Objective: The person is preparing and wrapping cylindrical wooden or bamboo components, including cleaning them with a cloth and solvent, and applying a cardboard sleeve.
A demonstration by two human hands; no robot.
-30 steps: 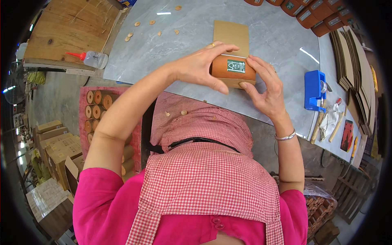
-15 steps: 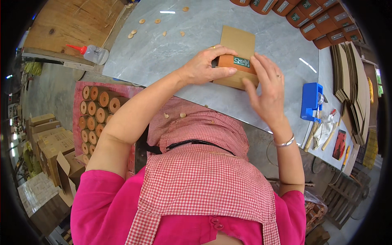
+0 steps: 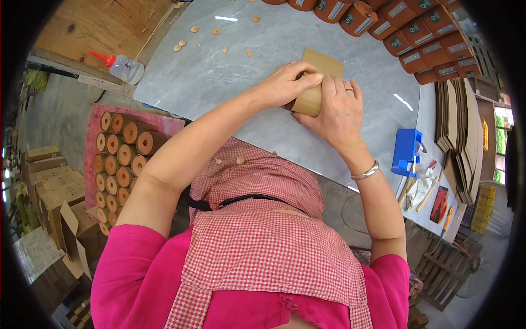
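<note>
A piece of brown cardboard (image 3: 310, 97) is curled around a terracotta-coloured cylinder, whose body is now almost wholly hidden by the cardboard and my fingers. One flap of the cardboard stands out beyond my hands on the far side. My left hand (image 3: 289, 83) grips the roll at its left end, thumb laid across the top. Fingers curved over its right side, my right hand (image 3: 338, 112) presses the cardboard against the cylinder. The roll is held at the near part of the grey marbled table (image 3: 219, 82).
Terracotta-coloured cylinders (image 3: 392, 44) with green labels are stacked far right. Cardboard-wrapped cylinders (image 3: 126, 151) lie piled on a red board at left. A red-tipped bottle (image 3: 127, 69), round chips (image 3: 216, 31), a blue tape dispenser (image 3: 406, 151), a phone (image 3: 439, 204) and flat cardboard (image 3: 466, 131) surround the work.
The near part of the cardboard has come up around the cylinder, covering its green label. My right hand has moved left and closed over the roll; the view has shifted slightly.
</note>
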